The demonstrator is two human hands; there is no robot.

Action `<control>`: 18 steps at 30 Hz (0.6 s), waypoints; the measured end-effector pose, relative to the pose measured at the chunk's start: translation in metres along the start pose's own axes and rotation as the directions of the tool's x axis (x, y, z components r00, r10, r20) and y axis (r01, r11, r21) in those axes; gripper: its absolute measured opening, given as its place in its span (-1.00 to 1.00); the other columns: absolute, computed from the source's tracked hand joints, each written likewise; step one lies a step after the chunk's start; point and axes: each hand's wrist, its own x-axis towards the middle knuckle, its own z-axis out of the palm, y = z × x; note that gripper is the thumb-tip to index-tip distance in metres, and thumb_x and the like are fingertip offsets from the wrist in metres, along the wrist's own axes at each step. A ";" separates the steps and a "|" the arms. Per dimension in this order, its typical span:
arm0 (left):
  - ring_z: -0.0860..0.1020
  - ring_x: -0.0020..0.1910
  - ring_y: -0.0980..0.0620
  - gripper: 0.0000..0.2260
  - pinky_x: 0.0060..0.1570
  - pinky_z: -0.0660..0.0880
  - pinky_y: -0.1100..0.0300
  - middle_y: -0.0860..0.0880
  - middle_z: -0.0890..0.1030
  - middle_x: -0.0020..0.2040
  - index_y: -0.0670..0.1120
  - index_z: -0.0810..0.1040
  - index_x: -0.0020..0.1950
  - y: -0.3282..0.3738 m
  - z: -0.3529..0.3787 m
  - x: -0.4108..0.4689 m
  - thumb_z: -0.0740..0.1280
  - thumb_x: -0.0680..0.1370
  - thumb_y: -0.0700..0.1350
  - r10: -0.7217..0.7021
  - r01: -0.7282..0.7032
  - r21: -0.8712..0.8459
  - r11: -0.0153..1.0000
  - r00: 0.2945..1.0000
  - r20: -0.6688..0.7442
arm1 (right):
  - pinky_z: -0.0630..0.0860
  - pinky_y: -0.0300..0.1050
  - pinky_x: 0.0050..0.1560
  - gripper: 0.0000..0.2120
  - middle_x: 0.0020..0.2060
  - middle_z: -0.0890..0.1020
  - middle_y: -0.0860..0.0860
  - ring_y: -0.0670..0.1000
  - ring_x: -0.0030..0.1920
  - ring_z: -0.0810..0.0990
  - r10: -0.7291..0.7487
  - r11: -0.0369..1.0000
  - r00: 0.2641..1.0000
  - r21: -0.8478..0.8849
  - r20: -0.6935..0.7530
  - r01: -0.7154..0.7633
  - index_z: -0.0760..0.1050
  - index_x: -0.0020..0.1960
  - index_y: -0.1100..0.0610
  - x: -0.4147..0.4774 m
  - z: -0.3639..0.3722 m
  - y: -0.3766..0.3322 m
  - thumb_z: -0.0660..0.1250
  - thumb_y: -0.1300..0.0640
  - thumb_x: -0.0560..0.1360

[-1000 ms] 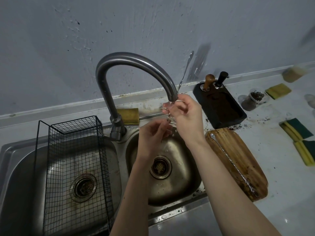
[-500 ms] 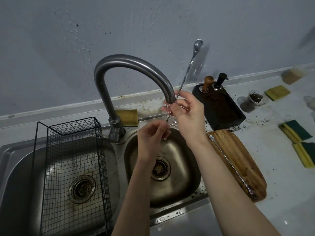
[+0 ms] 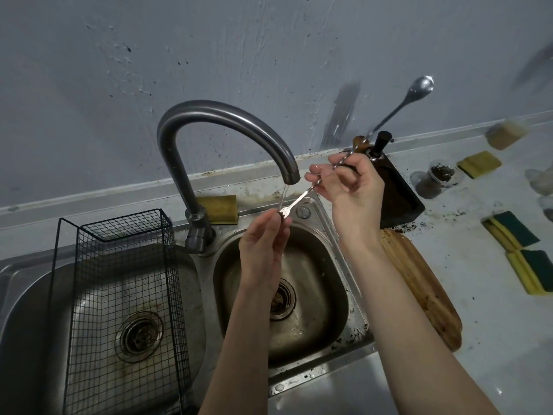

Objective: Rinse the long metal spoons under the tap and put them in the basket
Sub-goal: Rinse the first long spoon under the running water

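Under the tap (image 3: pixel 227 139), over the small right-hand sink bowl (image 3: pixel 326 283), the right hand (image 3: pixel 353 187) pinches the middle of a long metal spoon (image 3: pixel 389 115), bowl end raised toward the wall. Its forked lower end sits in the left hand's (image 3: pixel 263 250) closed fingertips, in the thin stream. A black wire basket (image 3: pixel 125 295) stands in the left bowl.

I count one long metal spoon (image 3: pixel 389 118) in my two hands, the left hand (image 3: pixel 263 253) and the right hand (image 3: pixel 353 190), under the one tap (image 3: pixel 215 115), with one wire basket (image 3: pixel 125 295) standing in the left of the two sink bowls (image 3: pixel 314 295). On the worktop (image 3: pixel 484 310) I count five sponges: one behind the tap (image 3: pixel 218 205) and four on the right, of which two lie touching each other (image 3: pixel 520 250). There is also one wooden board (image 3: pixel 419 283), one black tray (image 3: pixel 398 196) and one small plastic cup (image 3: pixel 440 178).
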 end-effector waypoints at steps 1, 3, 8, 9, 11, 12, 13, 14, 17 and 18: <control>0.69 -0.16 0.07 -0.82 -0.17 0.62 0.29 -0.07 0.71 -0.15 -0.21 0.63 0.05 0.001 0.000 0.000 0.40 0.45 -0.23 -0.010 0.009 -0.043 0.999 1.000 -0.017 | 0.64 -0.18 -0.08 -0.89 -0.21 0.76 -0.02 0.03 -0.13 0.76 0.002 1.000 1.000 0.005 -0.003 -0.002 0.48 0.01 0.10 -0.001 0.000 0.000 0.31 0.30 0.59; 0.70 -0.16 0.06 -0.78 -0.18 0.62 0.29 -0.09 0.70 -0.12 -0.23 0.62 0.08 0.001 -0.001 0.002 0.40 0.45 -0.25 -0.019 0.013 -0.106 0.994 0.999 -0.051 | 0.65 -0.15 -0.08 -0.89 -0.22 0.76 0.01 0.05 -0.12 0.76 0.002 1.000 1.000 0.016 -0.011 -0.002 0.48 0.00 0.11 -0.003 0.000 0.001 0.32 0.30 0.59; 0.70 -0.12 0.04 -0.74 -0.16 0.63 0.27 -0.12 0.69 -0.06 -0.24 0.61 0.12 -0.001 -0.004 0.001 0.41 0.45 -0.22 -0.049 0.039 -0.140 0.989 0.996 -0.073 | 0.66 -0.12 -0.08 -0.89 -0.22 0.75 0.02 0.06 -0.13 0.76 -0.021 0.999 1.000 0.025 -0.008 0.021 0.48 -0.01 0.10 -0.005 0.000 0.000 0.31 0.30 0.59; 0.69 -0.10 0.03 -0.75 -0.15 0.63 0.26 -0.12 0.69 -0.04 -0.24 0.61 0.12 0.000 -0.004 0.000 0.41 0.47 -0.21 -0.066 0.056 -0.153 0.987 0.996 -0.061 | 0.66 -0.11 -0.08 -0.89 -0.22 0.75 0.01 0.06 -0.12 0.75 -0.027 0.999 1.000 0.024 0.001 0.027 0.49 -0.01 0.10 -0.005 0.001 0.000 0.31 0.30 0.59; 0.68 -0.09 0.02 -0.80 -0.14 0.64 0.25 -0.13 0.67 -0.02 -0.22 0.61 0.11 0.000 -0.002 -0.001 0.39 0.51 -0.21 -0.104 0.097 -0.182 0.978 0.994 -0.030 | 0.66 -0.10 -0.06 -0.86 -0.22 0.75 0.03 0.07 -0.11 0.75 -0.016 1.000 0.999 0.021 0.028 0.016 0.49 -0.03 0.10 -0.008 0.003 0.003 0.30 0.32 0.59; 0.68 -0.09 0.03 -0.83 -0.14 0.65 0.26 -0.13 0.67 -0.03 -0.21 0.60 0.10 0.000 0.001 -0.002 0.38 0.53 -0.21 -0.132 0.126 -0.192 0.973 0.991 -0.017 | 0.65 -0.11 -0.07 -0.86 -0.23 0.74 0.04 0.06 -0.11 0.75 0.001 1.000 0.999 0.012 0.045 -0.002 0.49 -0.04 0.10 -0.010 0.004 0.005 0.31 0.33 0.58; 0.68 -0.11 0.04 -0.86 -0.14 0.65 0.27 -0.12 0.66 -0.04 -0.20 0.60 0.08 0.001 0.004 -0.003 0.36 0.54 -0.21 -0.152 0.146 -0.203 0.968 0.988 -0.014 | 0.64 -0.13 -0.08 -0.85 -0.23 0.74 0.04 0.04 -0.12 0.74 0.026 1.000 0.998 -0.005 0.065 -0.026 0.49 -0.05 0.11 -0.012 0.006 0.008 0.31 0.34 0.58; 0.68 -0.14 0.05 -0.89 -0.13 0.64 0.28 -0.12 0.66 -0.06 -0.19 0.59 0.06 -0.001 0.006 -0.003 0.34 0.57 -0.21 -0.171 0.162 -0.223 0.961 0.985 -0.021 | 0.64 -0.14 -0.11 -0.86 -0.23 0.73 0.05 0.02 -0.13 0.74 0.056 0.998 0.995 -0.026 0.085 -0.054 0.50 -0.06 0.11 -0.015 0.008 0.011 0.33 0.34 0.57; 0.63 -0.15 0.06 -0.90 0.01 0.57 0.27 -0.13 0.61 -0.07 -0.20 0.55 0.00 -0.003 0.012 -0.002 0.26 0.64 -0.24 -0.280 0.245 -0.293 0.924 0.956 -0.083 | 0.67 -0.04 -0.11 -0.89 -0.20 0.73 0.08 0.03 -0.12 0.73 0.129 0.989 0.982 -0.084 0.139 -0.118 0.52 -0.05 0.10 -0.026 0.012 0.023 0.34 0.29 0.57; 0.59 -0.14 0.05 -0.89 0.08 0.53 0.22 -0.13 0.59 -0.07 -0.21 0.55 -0.01 -0.005 0.010 -0.003 0.24 0.65 -0.24 -0.327 0.277 -0.323 0.905 0.939 -0.111 | 0.66 0.01 -0.09 -0.90 -0.18 0.73 0.07 0.02 -0.10 0.73 0.133 0.988 0.979 -0.102 0.153 -0.118 0.52 -0.03 0.08 -0.030 0.013 0.027 0.33 0.26 0.58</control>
